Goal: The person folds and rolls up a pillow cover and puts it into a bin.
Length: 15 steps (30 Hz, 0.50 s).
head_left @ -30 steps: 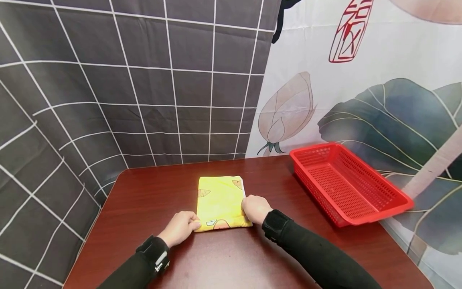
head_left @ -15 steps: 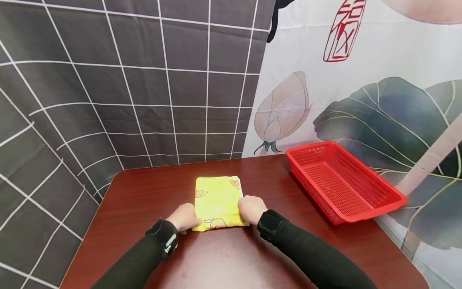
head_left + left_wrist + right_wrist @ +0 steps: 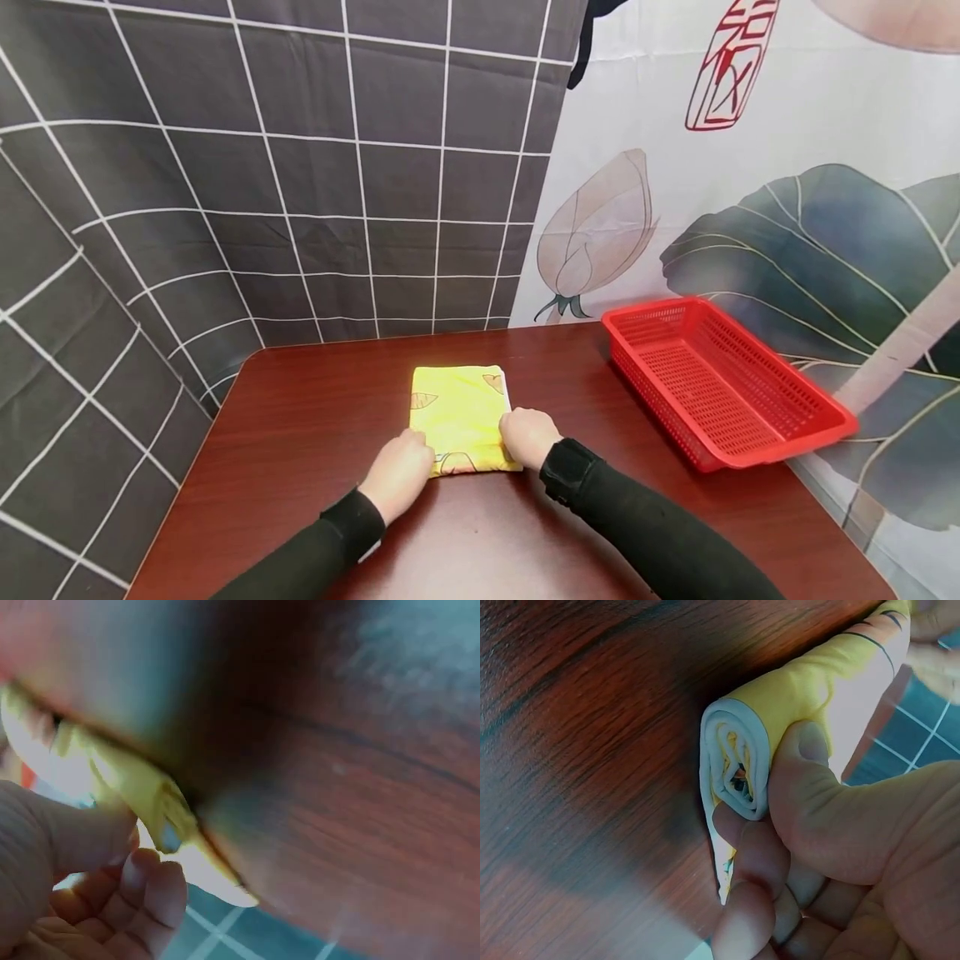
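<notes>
Fingers [image 3: 742, 922] curled, my right hand [image 3: 527, 436] pinches the right end of the roll along the near edge of the yellow cloth [image 3: 459, 412], mid-table; my left hand [image 3: 400, 471] has shifted inward, pinching the near-left corner, so both ends are gripped.

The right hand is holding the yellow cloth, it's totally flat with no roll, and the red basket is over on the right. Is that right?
Not quite: the yellow cloth isn't totally flat. The right wrist view shows one edge rolled up. The right hand does hold it, and the red basket is over on the right.
</notes>
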Available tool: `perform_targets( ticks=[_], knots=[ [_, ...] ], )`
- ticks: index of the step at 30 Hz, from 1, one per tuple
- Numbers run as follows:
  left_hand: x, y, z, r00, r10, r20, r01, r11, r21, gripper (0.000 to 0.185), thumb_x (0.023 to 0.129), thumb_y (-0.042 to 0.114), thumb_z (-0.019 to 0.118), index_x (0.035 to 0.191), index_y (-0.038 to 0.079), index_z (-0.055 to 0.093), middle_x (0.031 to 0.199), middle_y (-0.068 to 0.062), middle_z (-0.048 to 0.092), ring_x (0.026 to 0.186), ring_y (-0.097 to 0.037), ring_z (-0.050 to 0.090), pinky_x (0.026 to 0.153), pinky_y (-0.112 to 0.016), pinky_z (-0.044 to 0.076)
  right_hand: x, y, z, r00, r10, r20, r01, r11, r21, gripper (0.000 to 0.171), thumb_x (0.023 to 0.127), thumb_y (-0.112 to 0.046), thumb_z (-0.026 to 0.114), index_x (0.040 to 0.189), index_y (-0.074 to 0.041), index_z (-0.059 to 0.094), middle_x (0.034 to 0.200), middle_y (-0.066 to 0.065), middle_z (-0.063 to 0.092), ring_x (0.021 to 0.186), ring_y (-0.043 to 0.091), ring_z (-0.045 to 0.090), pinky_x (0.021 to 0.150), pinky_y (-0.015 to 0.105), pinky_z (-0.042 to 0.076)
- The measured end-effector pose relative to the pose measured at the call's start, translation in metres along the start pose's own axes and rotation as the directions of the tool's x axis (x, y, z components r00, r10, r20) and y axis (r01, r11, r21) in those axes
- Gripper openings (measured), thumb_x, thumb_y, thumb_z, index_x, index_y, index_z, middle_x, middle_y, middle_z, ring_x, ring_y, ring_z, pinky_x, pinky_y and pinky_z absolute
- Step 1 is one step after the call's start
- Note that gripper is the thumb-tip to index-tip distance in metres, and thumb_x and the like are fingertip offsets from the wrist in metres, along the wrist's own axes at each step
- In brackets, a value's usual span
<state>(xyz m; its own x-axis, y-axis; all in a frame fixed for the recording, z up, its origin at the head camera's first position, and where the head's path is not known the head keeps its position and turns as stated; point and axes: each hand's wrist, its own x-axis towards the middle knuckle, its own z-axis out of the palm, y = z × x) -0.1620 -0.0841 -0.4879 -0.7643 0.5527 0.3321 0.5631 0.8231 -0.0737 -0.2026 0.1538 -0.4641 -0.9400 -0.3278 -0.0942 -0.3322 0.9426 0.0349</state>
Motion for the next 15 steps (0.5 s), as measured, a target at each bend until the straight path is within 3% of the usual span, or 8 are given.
perform_targets(
  ticks=[2, 4, 10, 15],
  knots=[
    [-0.005, 0.005, 0.001, 0.996, 0.072, -0.044, -0.068, 0.995, 0.079, 0.017, 0.083, -0.001, 0.076, 0.069, 0.009, 0.074, 0.068, -0.005, 0.062, 0.066, -0.023, 0.06, 0.058, -0.037, 0.054, 0.0, -0.001, 0.0, 1.0, 0.004, 0.003, -0.004, 1.0, 0.003, 0.019, 0.086, -0.016, 0.085, 0.081, -0.009, 0.068, 0.067, 0.005, 0.055, 0.061, 0.022, 0.049, 0.061, 0.038, 0.054],
    [-0.009, 0.008, 0.002, 0.995, 0.085, -0.05, -0.08, 0.992, 0.099, 0.013, 0.083, 0.002, 0.077, 0.073, 0.01, 0.076, 0.066, -0.004, 0.063, 0.064, -0.021, 0.061, 0.057, -0.035, 0.054, 0.0, -0.003, -0.002, 1.0, 0.009, 0.008, -0.009, 1.0, 0.01, 0.019, 0.086, -0.016, 0.085, 0.081, -0.009, 0.068, 0.067, 0.005, 0.056, 0.061, 0.023, 0.05, 0.062, 0.038, 0.054],
    [-0.02, 0.001, 0.006, 0.996, 0.077, -0.046, -0.077, 0.997, 0.008, 0.014, 0.084, 0.002, 0.079, 0.075, 0.009, 0.072, 0.068, -0.004, 0.064, 0.067, -0.021, 0.061, 0.06, -0.034, 0.054, -0.002, -0.003, -0.004, 1.0, -0.002, 0.016, 0.002, 1.0, 0.02, 0.019, 0.087, -0.014, 0.083, 0.078, -0.01, 0.067, 0.067, 0.004, 0.055, 0.061, 0.022, 0.049, 0.061, 0.038, 0.054],
    [-0.024, -0.008, 0.008, 0.998, 0.052, -0.038, -0.056, 0.994, -0.096, 0.015, 0.082, 0.011, 0.087, 0.082, 0.011, 0.072, 0.079, 0.0, 0.062, 0.079, -0.019, 0.059, 0.073, -0.032, 0.055, -0.005, 0.004, -0.006, 1.0, -0.01, 0.001, 0.01, 0.997, 0.071, 0.024, 0.082, -0.009, 0.084, 0.073, -0.017, 0.063, 0.066, -0.001, 0.056, 0.062, 0.02, 0.052, 0.061, 0.04, 0.052]
  ],
)
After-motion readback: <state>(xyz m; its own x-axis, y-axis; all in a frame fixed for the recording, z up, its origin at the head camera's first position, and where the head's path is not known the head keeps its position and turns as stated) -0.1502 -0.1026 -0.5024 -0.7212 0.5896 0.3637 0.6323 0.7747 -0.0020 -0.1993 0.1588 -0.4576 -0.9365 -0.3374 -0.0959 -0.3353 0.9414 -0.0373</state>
